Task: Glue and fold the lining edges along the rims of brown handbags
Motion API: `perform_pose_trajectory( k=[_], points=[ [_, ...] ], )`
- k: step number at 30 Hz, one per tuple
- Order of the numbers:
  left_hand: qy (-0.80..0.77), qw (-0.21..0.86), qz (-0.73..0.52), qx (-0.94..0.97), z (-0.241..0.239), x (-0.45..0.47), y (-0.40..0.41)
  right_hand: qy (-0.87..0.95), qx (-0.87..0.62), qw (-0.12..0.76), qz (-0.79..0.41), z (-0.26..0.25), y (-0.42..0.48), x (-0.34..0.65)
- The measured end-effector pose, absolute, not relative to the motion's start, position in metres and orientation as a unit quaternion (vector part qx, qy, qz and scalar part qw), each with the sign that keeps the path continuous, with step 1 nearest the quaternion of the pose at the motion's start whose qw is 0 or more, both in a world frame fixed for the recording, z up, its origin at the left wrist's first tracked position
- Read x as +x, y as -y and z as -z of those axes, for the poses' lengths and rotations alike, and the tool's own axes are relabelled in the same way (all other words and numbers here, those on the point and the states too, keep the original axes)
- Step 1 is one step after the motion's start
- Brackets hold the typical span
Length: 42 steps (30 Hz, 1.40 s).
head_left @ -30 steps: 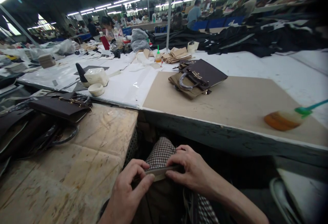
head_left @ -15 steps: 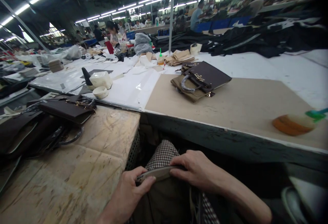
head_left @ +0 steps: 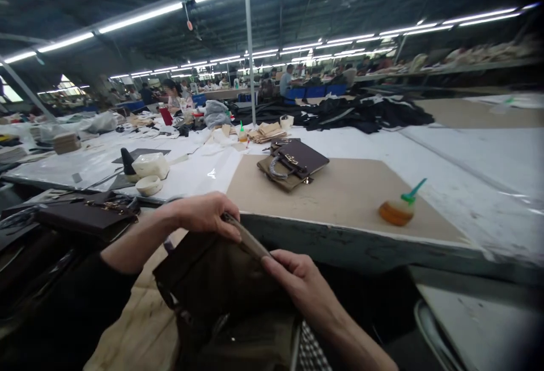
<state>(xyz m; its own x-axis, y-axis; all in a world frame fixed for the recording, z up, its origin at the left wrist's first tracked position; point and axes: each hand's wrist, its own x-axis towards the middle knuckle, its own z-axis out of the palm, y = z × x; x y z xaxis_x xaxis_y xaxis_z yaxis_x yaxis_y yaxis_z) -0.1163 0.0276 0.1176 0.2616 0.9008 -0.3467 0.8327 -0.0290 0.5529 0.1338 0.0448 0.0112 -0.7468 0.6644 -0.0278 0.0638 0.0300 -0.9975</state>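
Note:
My left hand (head_left: 204, 213) and my right hand (head_left: 297, 280) both pinch the tan top edge of a dark brown bag piece (head_left: 216, 272), raised in front of me above my lap. The left hand grips the upper end of that edge, the right hand the lower end. The bag's dark body hangs below the hands over my checked trousers (head_left: 312, 351). On the tan mat (head_left: 340, 190) of the long table beyond lies a finished brown handbag (head_left: 293, 161) with a gold clasp, out of reach of both hands.
An orange glue bottle (head_left: 397, 208) with a green nozzle lies on the mat at right. Dark brown bags (head_left: 89, 215) are stacked on the wooden side table at left. White tape rolls (head_left: 148, 175) and a black cone sit on the white table. Other people work far behind.
Both hands lifted the bag piece from my lap to chest height; the left hand rose further and leftward. The camera tilted up, showing more ceiling.

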Motion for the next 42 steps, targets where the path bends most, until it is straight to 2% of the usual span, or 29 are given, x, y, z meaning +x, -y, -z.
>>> perform_pose_trajectory(
  k=[3,9,12,23,34,42],
  points=[
    [-0.557,0.376,0.019,0.740,-0.097,-0.098,-0.068,0.555,-0.308,0.272,-0.723,0.017,-0.017,0.145],
    [-0.472,0.472,0.075,0.740,0.038,-0.029,-0.083,0.420,-0.410,0.281,-0.759,0.113,0.025,0.203],
    [-0.433,0.510,0.101,0.737,0.066,-0.008,-0.085,0.393,-0.451,0.298,-0.744,0.136,0.041,0.223],
    [-0.436,0.496,0.160,0.733,0.048,-0.009,-0.092,0.506,-0.511,0.263,-0.644,0.133,0.050,0.227],
    [-0.491,0.493,0.049,0.717,0.033,-0.019,-0.054,0.472,-0.507,0.270,-0.669,0.127,0.045,0.231],
    [-0.514,0.496,0.061,0.698,0.037,-0.018,-0.052,0.451,-0.485,0.261,-0.702,0.116,0.038,0.235]
  ],
)
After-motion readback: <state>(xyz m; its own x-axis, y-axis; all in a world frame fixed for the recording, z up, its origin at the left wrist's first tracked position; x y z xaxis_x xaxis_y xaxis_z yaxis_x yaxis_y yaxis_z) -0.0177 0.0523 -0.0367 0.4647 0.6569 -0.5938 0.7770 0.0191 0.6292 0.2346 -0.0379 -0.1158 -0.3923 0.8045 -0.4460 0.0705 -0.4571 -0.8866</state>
